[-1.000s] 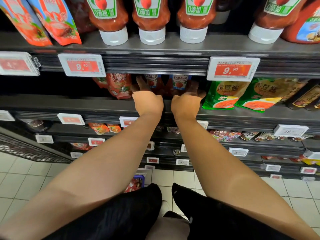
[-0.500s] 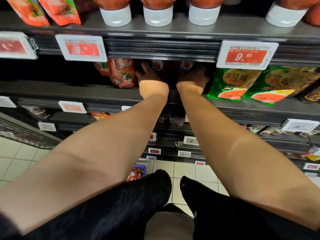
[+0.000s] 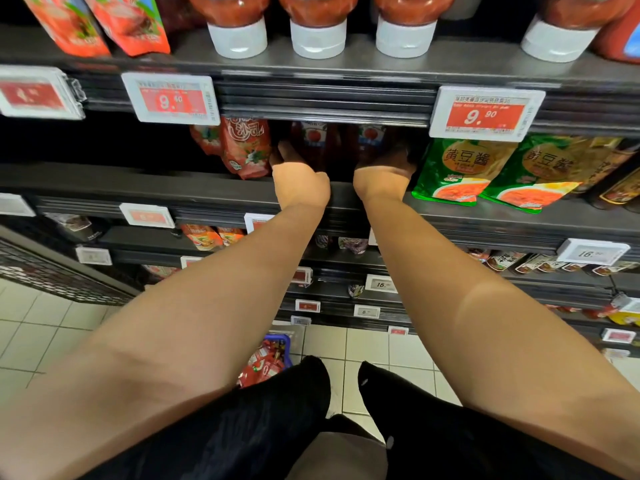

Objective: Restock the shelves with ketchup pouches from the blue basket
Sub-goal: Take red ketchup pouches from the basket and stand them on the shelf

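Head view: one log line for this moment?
step: placing pouches on second shelf | left hand: at pouch, fingers hidden | right hand: at pouch, fingers hidden | basket: on floor, pouches left

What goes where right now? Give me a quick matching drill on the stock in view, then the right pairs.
Things:
1. green soybean-paste pouches
2. white-capped upside-down ketchup bottles
3. blue plastic basket
4. left hand

Places:
A. on the tiled floor
B. top shelf
C. middle shelf, under the 9.90 tag
D. reaching in beside the dark red ketchup pouches

Pairs: 1-C, 2-B, 3-A, 4-D
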`<control>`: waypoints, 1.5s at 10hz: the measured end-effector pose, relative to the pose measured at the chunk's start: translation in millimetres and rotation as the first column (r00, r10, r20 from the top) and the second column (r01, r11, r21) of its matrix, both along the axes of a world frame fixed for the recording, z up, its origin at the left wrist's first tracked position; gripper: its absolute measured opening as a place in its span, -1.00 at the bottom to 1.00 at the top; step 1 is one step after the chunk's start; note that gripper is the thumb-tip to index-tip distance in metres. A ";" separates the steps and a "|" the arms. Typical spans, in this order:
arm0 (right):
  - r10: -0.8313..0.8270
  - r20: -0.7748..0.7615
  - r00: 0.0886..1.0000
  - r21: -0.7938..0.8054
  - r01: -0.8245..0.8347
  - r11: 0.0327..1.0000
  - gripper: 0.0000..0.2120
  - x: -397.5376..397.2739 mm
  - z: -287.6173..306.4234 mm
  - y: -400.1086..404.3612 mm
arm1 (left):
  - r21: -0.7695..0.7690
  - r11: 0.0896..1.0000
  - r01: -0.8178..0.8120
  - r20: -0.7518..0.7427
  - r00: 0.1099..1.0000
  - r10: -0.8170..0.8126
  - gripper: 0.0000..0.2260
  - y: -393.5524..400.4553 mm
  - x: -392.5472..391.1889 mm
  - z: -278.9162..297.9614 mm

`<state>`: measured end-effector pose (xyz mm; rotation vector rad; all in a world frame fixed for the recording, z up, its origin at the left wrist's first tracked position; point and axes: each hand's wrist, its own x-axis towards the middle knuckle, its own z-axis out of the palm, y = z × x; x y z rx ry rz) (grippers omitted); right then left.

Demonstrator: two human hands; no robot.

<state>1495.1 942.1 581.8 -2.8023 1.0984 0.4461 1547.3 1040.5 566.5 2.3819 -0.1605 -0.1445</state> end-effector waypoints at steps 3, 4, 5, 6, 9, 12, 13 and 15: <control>-0.478 0.614 0.628 0.412 0.262 0.873 -0.54 -32.6 -17.5 6.3 | -0.293 0.934 0.204 0.093 0.978 -0.184 -0.90 67.1 5.3 -15.7; -0.486 0.738 0.468 0.487 0.130 0.864 -0.71 -49.1 -20.9 15.4 | -0.400 0.877 0.268 0.113 0.964 -0.242 -0.76 101.5 5.3 -21.1; -0.471 0.773 0.424 0.503 0.042 0.863 -0.96 -59.3 -26.1 17.0 | -0.404 0.873 0.274 0.161 0.960 -0.227 -0.78 144.9 1.1 -28.1; -0.541 0.783 0.307 0.603 -0.160 0.781 -0.85 -71.3 -29.8 26.0 | -0.341 0.922 0.182 0.163 0.978 -0.133 -0.77 199.5 -8.6 -41.4; -0.345 0.574 0.743 0.771 -0.348 0.532 -0.88 -93.3 -111.2 151.6 | 0.120 0.970 -0.213 -0.424 0.872 0.244 -0.90 376.7 -47.7 -148.7; -0.413 -0.158 0.897 0.806 0.359 0.471 -0.94 -96.7 -218.5 267.4 | 0.207 0.958 -0.198 -0.659 0.695 0.287 -0.84 489.8 -55.9 -227.5; -0.484 -0.269 0.833 0.777 0.485 0.402 -0.93 -95.2 -237.7 307.7 | 0.212 0.956 -0.203 -0.719 0.630 0.293 -0.92 525.1 -51.7 -247.4; -0.478 -0.338 0.811 0.732 0.546 0.408 -0.89 -69.3 -288.8 390.0 | 0.291 0.927 -0.235 -0.775 0.510 0.373 -0.76 594.0 -50.0 -306.9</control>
